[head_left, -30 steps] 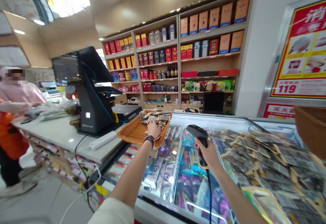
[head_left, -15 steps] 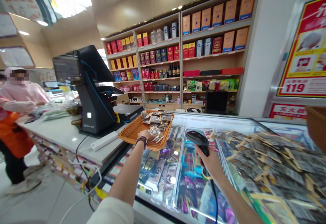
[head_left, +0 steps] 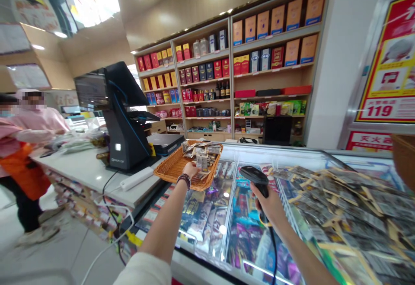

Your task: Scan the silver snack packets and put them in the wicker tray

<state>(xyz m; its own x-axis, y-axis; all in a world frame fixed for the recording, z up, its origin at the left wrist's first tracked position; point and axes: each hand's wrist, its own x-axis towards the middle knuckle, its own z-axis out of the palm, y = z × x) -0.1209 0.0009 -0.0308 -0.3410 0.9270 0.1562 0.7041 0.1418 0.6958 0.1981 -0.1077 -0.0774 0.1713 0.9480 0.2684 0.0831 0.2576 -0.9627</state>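
Note:
My left hand [head_left: 191, 171], with a beaded bracelet on the wrist, is closed on a small clear-and-brown packet [head_left: 202, 161] tilted up inside an orange wicker basket [head_left: 168, 167]. More such packets [head_left: 211, 148] lie at the basket's right end. The basket rests at the freezer's left edge, beside the counter. My right hand [head_left: 266, 200] is wrapped around the handle of a black barcode scanner [head_left: 253, 175], its head pointing left towards the basket. A dark cable [head_left: 274, 250] hangs from the scanner.
Beneath my hands is a glass-topped freezer holding bagged goods [head_left: 207, 220]. A wide heap of packets [head_left: 353, 207] covers its right side. To the left, a checkout screen [head_left: 121, 116] and a power strip [head_left: 138, 178] stand on the counter [head_left: 76, 177]. Two people are beyond it.
My left hand has lifted a packet upright from the pile. The whole view has shifted slightly; the scanner stays in my right hand.

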